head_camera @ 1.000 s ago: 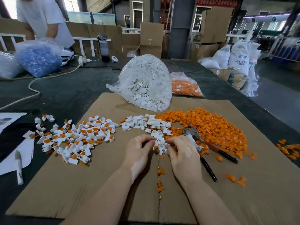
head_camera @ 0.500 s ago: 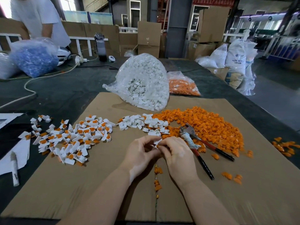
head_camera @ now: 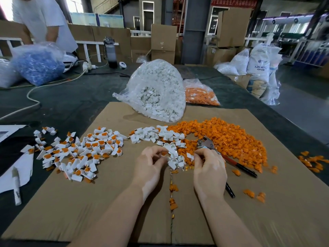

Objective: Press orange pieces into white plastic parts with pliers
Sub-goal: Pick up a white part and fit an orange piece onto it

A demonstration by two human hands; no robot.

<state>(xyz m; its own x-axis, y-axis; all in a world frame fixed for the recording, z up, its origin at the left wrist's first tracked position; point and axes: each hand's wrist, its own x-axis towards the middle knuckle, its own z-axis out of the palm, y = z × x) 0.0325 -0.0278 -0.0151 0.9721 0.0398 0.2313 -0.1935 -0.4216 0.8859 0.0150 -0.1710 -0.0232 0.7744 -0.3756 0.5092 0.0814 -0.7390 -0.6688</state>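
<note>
Cardboard sheet [head_camera: 110, 202] | left hand [head_camera: 151, 164] grip pinches orange piece [head_camera: 164, 153] | right hand [head_camera: 209, 168] grip curled, contents unclear

Finished parts [head_camera: 78, 154] are lying at frame left on the cardboard [head_camera: 267, 211], loose pieces [head_camera: 227, 138] at right, pliers [head_camera: 229, 160] beside them, bags [head_camera: 156, 91] sitting behind at centre.

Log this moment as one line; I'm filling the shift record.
stage: fitting by hand | left hand: pinches orange piece | right hand: fingers curled at white parts | pliers: lying on cardboard, unheld
</note>
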